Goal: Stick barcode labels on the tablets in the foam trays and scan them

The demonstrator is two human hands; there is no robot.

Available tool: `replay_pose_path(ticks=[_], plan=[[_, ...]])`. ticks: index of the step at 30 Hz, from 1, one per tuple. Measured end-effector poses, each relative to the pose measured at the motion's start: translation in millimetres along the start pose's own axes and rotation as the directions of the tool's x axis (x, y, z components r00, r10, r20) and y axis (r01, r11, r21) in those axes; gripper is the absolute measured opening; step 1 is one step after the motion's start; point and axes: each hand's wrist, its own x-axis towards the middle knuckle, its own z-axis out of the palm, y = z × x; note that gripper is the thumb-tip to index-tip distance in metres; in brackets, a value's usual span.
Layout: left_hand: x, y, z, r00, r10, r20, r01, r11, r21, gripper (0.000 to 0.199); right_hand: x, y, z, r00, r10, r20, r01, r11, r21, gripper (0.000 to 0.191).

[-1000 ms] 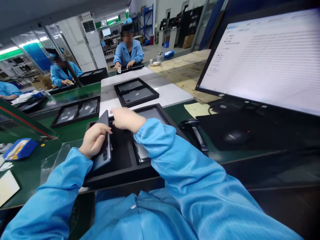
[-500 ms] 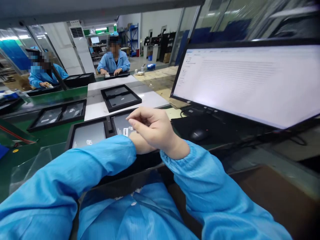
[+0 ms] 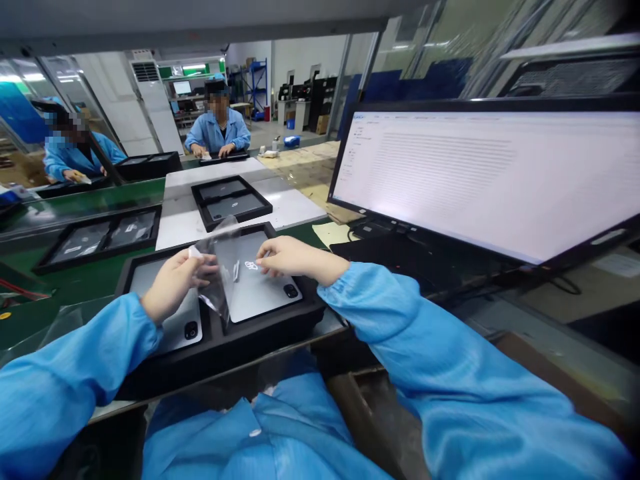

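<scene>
My left hand (image 3: pixel 175 280) is closed on a sheet of clear film (image 3: pixel 219 283), which hangs partly over the right-hand tablet (image 3: pixel 265 297). A white bit shows at the fingertips, and a small label (image 3: pixel 236 271) is seen at the film. Over that tablet's white logo, my right hand (image 3: pixel 285 259) has its fingers curled together; whether anything is between them is hidden. The grey tablet lies back up, its camera block at the near right corner. Beside it, partly under my left hand, lies a second grey tablet (image 3: pixel 180 327). Both sit in a black tray (image 3: pixel 235 343).
Behind stands another black tray (image 3: pixel 233 220) with two tablets, on a white board (image 3: pixel 173 193). A further tray (image 3: pixel 103 240) lies left on the green surface. A monitor (image 3: pixel 465 173) rises at the right. Two co-workers in blue sit across, hands at work.
My hands were crossed above the tray; now they are apart, the left drawn back leftward with the film. The right-hand tablet's camera corner is now uncovered to view. The head view has shifted slightly.
</scene>
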Motion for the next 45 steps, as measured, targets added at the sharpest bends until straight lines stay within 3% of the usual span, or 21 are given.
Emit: replay_pose_path(ticks=[3,8,11,15,21,26,30,45], plan=[[-8,-18,-7.0,0.995,-0.023,-0.1,0.008,0.989,-0.149,0.037,31,6,27,0.997,0.052,0.049,-0.052,0.999,0.004,0.019],[-11,-34,-3.4,1.0,-0.014,-0.026,0.011,0.994,-0.108,0.046,58,14,54,0.996,0.078,-0.037,-0.072,0.988,0.14,0.029],[-10,-33,-3.4,1.0,-0.02,-0.011,0.019,0.996,-0.087,0.045,56,19,52,0.998,0.059,-0.015,-0.056,0.983,0.175,0.031],[-4,-33,-8.2,0.993,-0.117,0.012,0.118,0.978,-0.172,0.038,49,21,47,0.999,0.032,0.017,-0.035,0.969,0.243,0.027],[2,-30,-17.3,0.985,-0.168,-0.051,0.144,0.938,-0.315,0.032,50,20,50,1.0,0.015,0.008,-0.016,0.963,0.267,0.029],[3,-30,-21.2,0.97,-0.226,0.086,0.24,0.944,-0.228,0.031,49,14,50,0.998,0.047,-0.036,-0.035,0.961,0.273,0.023],[1,-29,-18.3,0.97,-0.226,0.096,0.242,0.946,-0.218,0.034,47,8,50,0.994,0.095,-0.05,-0.076,0.953,0.293,0.019],[-3,-23,-16.1,0.979,-0.192,0.071,0.203,0.952,-0.228,0.03,59,23,50,0.997,0.059,-0.04,-0.047,0.964,0.26,0.028]])
